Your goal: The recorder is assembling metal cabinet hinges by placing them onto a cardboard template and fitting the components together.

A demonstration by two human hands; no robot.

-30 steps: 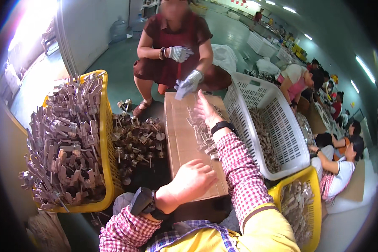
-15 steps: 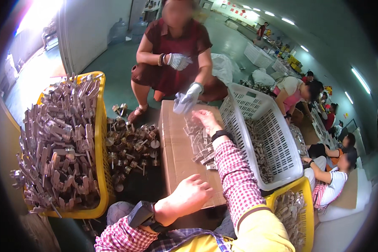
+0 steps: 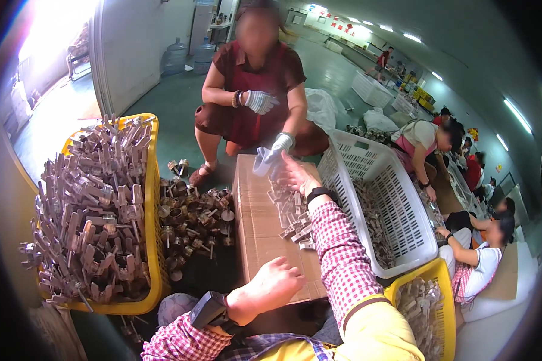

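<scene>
My right hand (image 3: 299, 175) reaches over the far part of a cardboard box (image 3: 256, 225), its fingers stretched out and apart with nothing in them. It is right beside a co-worker's gloved hand (image 3: 281, 146), at which a pale bluish, ring-like shape shows. Below my right hand, small grey metal parts (image 3: 295, 216) lie in a loose pile on the box, partly hidden by my forearm. My left hand (image 3: 271, 284) hovers over the box's near edge, fingers curled in. What it holds, if anything, is hidden.
A yellow crate (image 3: 155, 240) heaped with metal parts stands at left. Round metal pieces (image 3: 193, 222) cover the floor beside the box. At right are a white crate (image 3: 403, 237) and a smaller yellow crate (image 3: 448, 301), both holding parts. A co-worker (image 3: 259, 90) squats opposite.
My right hand has gone from bent, gathered fingers to spread ones beside the co-worker's glove. The whole view has shifted slightly. My left hand stays curled.
</scene>
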